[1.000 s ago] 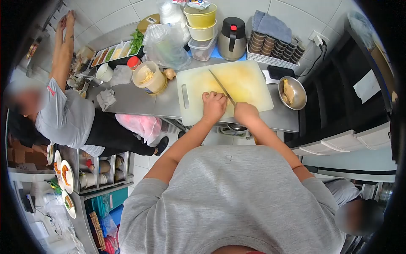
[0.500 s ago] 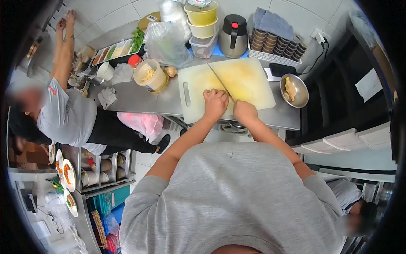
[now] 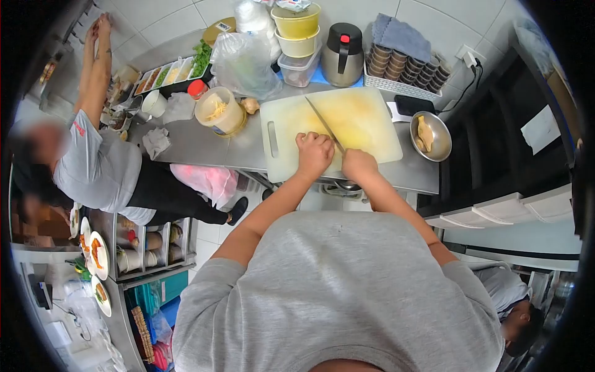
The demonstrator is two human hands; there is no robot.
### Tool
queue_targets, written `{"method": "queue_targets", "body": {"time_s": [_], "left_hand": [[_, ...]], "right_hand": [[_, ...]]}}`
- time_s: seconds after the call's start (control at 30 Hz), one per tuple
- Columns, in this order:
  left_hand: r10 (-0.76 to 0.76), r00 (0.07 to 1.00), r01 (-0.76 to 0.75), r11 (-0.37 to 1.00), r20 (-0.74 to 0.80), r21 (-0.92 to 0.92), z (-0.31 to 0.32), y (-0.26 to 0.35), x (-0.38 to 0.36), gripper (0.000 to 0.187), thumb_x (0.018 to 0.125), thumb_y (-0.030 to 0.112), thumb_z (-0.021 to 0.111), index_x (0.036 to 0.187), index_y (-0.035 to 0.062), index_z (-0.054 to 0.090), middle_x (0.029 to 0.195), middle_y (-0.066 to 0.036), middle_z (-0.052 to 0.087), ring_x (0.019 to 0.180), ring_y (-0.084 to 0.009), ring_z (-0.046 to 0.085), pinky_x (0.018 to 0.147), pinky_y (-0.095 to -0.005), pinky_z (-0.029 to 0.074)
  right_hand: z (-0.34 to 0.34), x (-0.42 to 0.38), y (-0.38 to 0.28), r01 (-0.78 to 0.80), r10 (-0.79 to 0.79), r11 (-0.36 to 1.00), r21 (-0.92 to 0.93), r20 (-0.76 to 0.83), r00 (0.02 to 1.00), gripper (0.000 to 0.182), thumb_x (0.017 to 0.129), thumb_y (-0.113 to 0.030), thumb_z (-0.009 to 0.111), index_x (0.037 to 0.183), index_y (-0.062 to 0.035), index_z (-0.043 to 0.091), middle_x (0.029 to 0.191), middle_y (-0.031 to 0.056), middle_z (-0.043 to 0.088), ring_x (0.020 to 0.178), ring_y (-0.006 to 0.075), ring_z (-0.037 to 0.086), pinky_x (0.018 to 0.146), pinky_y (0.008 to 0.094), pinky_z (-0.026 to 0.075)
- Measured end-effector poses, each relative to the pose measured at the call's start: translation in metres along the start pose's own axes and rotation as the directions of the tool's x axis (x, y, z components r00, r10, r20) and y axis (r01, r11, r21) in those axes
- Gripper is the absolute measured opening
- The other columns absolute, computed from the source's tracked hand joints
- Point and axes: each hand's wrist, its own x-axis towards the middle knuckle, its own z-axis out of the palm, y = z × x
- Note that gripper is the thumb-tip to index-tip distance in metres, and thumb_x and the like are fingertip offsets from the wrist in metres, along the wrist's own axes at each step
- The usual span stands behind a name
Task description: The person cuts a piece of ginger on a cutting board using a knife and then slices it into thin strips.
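Observation:
My right hand (image 3: 359, 166) is closed around the handle of a knife (image 3: 322, 119), whose long blade slants up and left across the white, yellow-stained cutting board (image 3: 375, 124). Close beside the blade, my left hand (image 3: 315, 153) presses down on the board's near part with its fingers curled. Whatever lies under those fingers is hidden. Left of the board stands a tub (image 3: 228, 121) of pale yellow shreds, with a knobbly root like ginger (image 3: 250, 105) between them. Pale yellow peeled pieces (image 3: 424, 132) lie in a metal bowl (image 3: 442, 149) to the right.
Behind the board are a steel jug (image 3: 343, 62), stacked tubs (image 3: 296, 44), a plastic bag (image 3: 245, 65) and a basket of dark cups (image 3: 403, 80). One co-worker (image 3: 102, 167) stands at left with arms raised; another person (image 3: 499, 291) is at lower right.
The knife blade has shifted very slightly against the board. Both hands keep nearly the same place. The co-worker at left has moved the raised hands a little.

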Motion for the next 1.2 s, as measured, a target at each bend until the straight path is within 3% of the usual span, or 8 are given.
{"method": "queue_targets", "body": {"time_s": [0.2, 0.4, 0.5, 0.73, 0.9, 1.0, 1.1, 1.2], "left_hand": [[-0.010, 1.000, 0.010, 1.000, -0.002, -0.012, -0.001, -0.001, -0.003, 0.006, 0.076, 0.016, 0.065, 0.077, 0.0107, 0.067, 0.085, 0.002, 0.064, 0.086, -0.0196, 0.054, 0.090, -0.0501, 0.029], [-0.014, 1.000, 0.014, 1.000, 0.008, -0.006, -0.001, -0.005, -0.004, 0.005, 0.074, 0.016, 0.066, 0.076, 0.0116, 0.067, 0.086, 0.003, 0.065, 0.087, -0.0199, 0.054, 0.090, -0.0499, 0.029], [-0.011, 1.000, 0.011, 1.000, -0.003, -0.015, -0.001, 0.000, -0.006, 0.005, 0.074, 0.016, 0.066, 0.076, 0.0111, 0.067, 0.086, 0.002, 0.064, 0.087, -0.0204, 0.054, 0.090, -0.0508, 0.029], [0.016, 0.999, -0.017, 1.000, -0.039, -0.020, -0.003, -0.001, -0.003, 0.006, 0.074, 0.016, 0.067, 0.078, 0.0114, 0.067, 0.087, 0.002, 0.064, 0.090, -0.0207, 0.054, 0.092, -0.0529, 0.029], [0.015, 1.000, -0.015, 0.999, 0.000, 0.030, -0.004, 0.002, -0.007, 0.006, 0.074, 0.016, 0.067, 0.077, 0.0107, 0.066, 0.085, 0.002, 0.063, 0.088, -0.0208, 0.054, 0.092, -0.0538, 0.029], [0.016, 1.000, -0.015, 0.999, -0.017, 0.046, 0.002, -0.003, -0.004, 0.006, 0.073, 0.016, 0.067, 0.076, 0.0117, 0.066, 0.086, 0.003, 0.064, 0.089, -0.0202, 0.054, 0.092, -0.0534, 0.028], [0.006, 1.000, -0.006, 1.000, -0.022, 0.020, 0.004, -0.002, -0.006, 0.006, 0.072, 0.016, 0.068, 0.076, 0.0125, 0.066, 0.086, 0.003, 0.064, 0.089, -0.0198, 0.055, 0.092, -0.0530, 0.028], [0.017, 1.000, -0.017, 1.000, -0.024, 0.016, -0.001, -0.005, -0.003, 0.005, 0.073, 0.015, 0.067, 0.075, 0.0115, 0.066, 0.084, 0.003, 0.063, 0.088, -0.0198, 0.054, 0.092, -0.0537, 0.028]], "right_hand": [[-0.005, -0.001, -0.009, -0.030, 0.034, 0.999, -0.042, 0.104, 0.994, 0.027, 0.083, -0.014, 0.047, 0.097, -0.0023, 0.068, 0.098, 0.0203, 0.067, 0.091, 0.0342, 0.066, 0.079, 0.0420, 0.052], [0.003, -0.004, -0.009, -0.050, 0.049, 0.998, 0.031, 0.016, 0.999, 0.027, 0.084, -0.017, 0.047, 0.090, -0.0011, 0.068, 0.093, 0.0219, 0.067, 0.087, 0.0362, 0.066, 0.078, 0.0441, 0.051], [-0.022, -0.003, -0.009, 0.017, -0.013, 0.999, -0.034, 0.128, 0.992, 0.027, 0.085, -0.017, 0.046, 0.091, -0.0011, 0.068, 0.093, 0.0222, 0.067, 0.088, 0.0361, 0.066, 0.078, 0.0439, 0.051], [0.006, 0.001, -0.007, -0.019, 0.020, 1.000, -0.015, 0.056, 0.998, 0.027, 0.086, -0.017, 0.046, 0.093, -0.0021, 0.068, 0.096, 0.0214, 0.067, 0.089, 0.0352, 0.066, 0.080, 0.0429, 0.051], [-0.020, -0.005, -0.010, -0.013, 0.013, 1.000, 0.005, 0.085, 0.996, 0.028, 0.087, -0.017, 0.044, 0.092, -0.0025, 0.068, 0.096, 0.0209, 0.067, 0.091, 0.0351, 0.065, 0.081, 0.0430, 0.051], [0.006, 0.002, -0.006, -0.055, 0.055, 0.998, 0.043, 0.004, 0.998, 0.028, 0.087, -0.017, 0.045, 0.090, -0.0021, 0.068, 0.095, 0.0209, 0.067, 0.091, 0.0352, 0.065, 0.080, 0.0433, 0.051], [-0.002, 0.006, -0.006, 0.039, -0.038, 0.999, -0.003, 0.028, 0.999, 0.028, 0.087, -0.018, 0.045, 0.089, -0.0013, 0.068, 0.092, 0.0213, 0.067, 0.089, 0.0361, 0.065, 0.079, 0.0438, 0.051], [-0.006, 0.005, -0.005, 0.018, -0.019, 0.999, 0.031, 0.039, 0.999, 0.027, 0.086, -0.017, 0.046, 0.087, -0.0008, 0.068, 0.090, 0.0223, 0.067, 0.086, 0.0370, 0.066, 0.078, 0.0447, 0.051]]}}
